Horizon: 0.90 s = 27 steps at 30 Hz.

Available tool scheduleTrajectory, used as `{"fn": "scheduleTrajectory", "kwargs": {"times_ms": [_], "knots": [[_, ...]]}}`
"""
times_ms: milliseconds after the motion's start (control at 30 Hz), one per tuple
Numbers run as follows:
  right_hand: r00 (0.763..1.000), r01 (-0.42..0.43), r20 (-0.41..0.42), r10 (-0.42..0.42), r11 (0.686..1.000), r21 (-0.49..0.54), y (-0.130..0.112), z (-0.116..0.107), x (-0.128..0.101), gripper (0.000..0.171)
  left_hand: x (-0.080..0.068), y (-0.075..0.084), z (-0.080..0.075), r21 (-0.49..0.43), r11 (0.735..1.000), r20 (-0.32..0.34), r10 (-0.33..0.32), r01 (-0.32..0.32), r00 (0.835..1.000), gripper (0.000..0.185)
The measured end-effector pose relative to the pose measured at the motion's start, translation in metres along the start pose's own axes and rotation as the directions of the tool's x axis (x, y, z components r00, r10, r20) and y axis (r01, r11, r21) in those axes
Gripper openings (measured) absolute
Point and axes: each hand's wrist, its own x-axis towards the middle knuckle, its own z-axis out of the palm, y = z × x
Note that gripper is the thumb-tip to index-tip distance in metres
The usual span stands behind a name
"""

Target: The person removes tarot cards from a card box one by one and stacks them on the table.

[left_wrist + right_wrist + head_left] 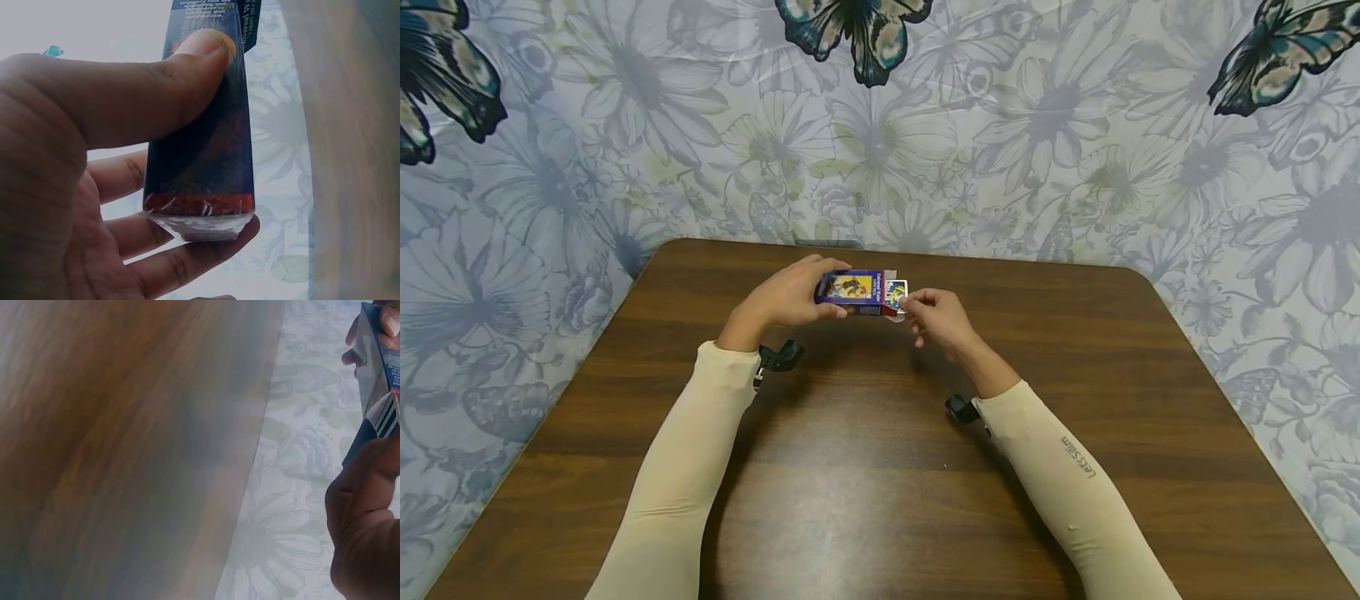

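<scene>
Over the far part of the table, my left hand grips a blue-purple card box with a yellow picture on its face. In the left wrist view its thumb presses one narrow side while other fingers lie behind the box. Crinkled clear wrap shows beyond a red band at one end. The box's right end is open, its flaps out. A stack of printed cards sticks partway out there, and my right hand pinches its edge. The right wrist view catches the box at its upper right.
Beneath both arms lies a brown wooden table, with its far edge just beyond the box. A wall with flower-patterned paper and butterfly pictures rises behind it. Dark wrist straps sit at both wrists, below cream sleeves.
</scene>
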Motion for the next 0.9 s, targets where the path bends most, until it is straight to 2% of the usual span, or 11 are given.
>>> {"fn": "scheduleTrajectory", "kwargs": {"times_ms": [167,300,467,733,900], "knots": [[1.000,-0.023,0.008,0.022,0.996,0.083,-0.001,0.002,0.001,0.034,0.001,0.002,0.001,-0.010,1.000,0.010,0.012,-0.012,1.000,0.073],[0.999,-0.034,0.011,0.033,0.995,0.089,-0.001,0.002,0.001,0.036,0.001,0.004,0.002,-0.008,1.000,0.017,0.016,-0.016,1.000,0.073],[1.000,-0.009,-0.025,0.011,0.995,0.099,0.000,-0.003,0.000,0.035,0.000,0.000,0.001,0.000,1.000,0.001,-0.001,0.001,1.000,0.073],[0.989,0.060,-0.145,-0.040,0.989,0.138,0.001,-0.019,-0.006,0.023,-0.001,-0.006,0.000,-0.021,1.000,-0.010,-0.017,0.017,1.000,0.072],[0.957,0.159,-0.256,-0.135,0.984,0.076,0.000,-0.030,-0.007,0.026,0.000,-0.008,0.000,-0.032,0.999,-0.012,-0.018,0.018,1.000,0.072]]}}
